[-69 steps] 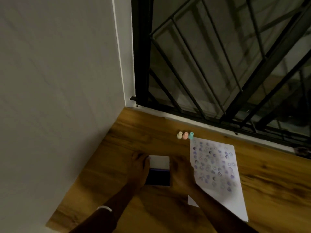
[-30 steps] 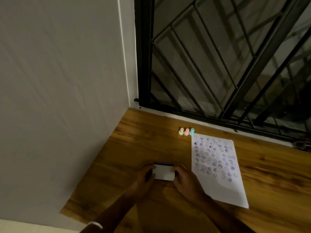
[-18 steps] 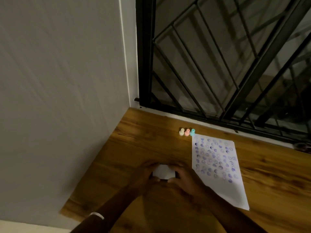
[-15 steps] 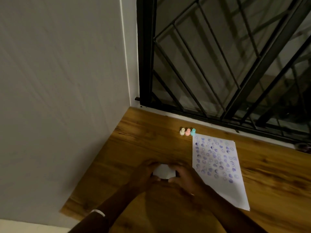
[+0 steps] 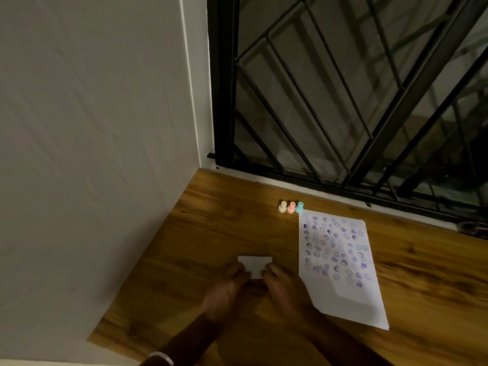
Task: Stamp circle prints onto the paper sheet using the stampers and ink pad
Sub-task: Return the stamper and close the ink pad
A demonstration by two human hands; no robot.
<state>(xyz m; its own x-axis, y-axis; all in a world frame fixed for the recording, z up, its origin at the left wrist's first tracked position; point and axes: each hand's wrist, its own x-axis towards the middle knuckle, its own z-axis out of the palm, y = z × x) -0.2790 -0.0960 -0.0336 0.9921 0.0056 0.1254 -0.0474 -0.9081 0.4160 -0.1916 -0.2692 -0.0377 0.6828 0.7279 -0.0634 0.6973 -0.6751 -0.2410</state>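
both hands, left [image 5: 224, 289] and right [image 5: 284, 286], pinch the near corners of the closed white pad [image 5: 254, 265] on the bench [image 5: 200, 233], left of the stamped sheet [image 5: 340, 273]; it likely needs pressing evenly, flat, clear of the paper.

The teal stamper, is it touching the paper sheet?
Cannot tell. In the head view the teal stamper stands right at the paper sheet corner; no gap or contact shows plainly.

Your left hand [image 5: 224, 289] and right hand [image 5: 284, 286] cover the near part of the small white closed ink pad box [image 5: 254, 262]. Both hands look blurry. Your arms run off the near edge.
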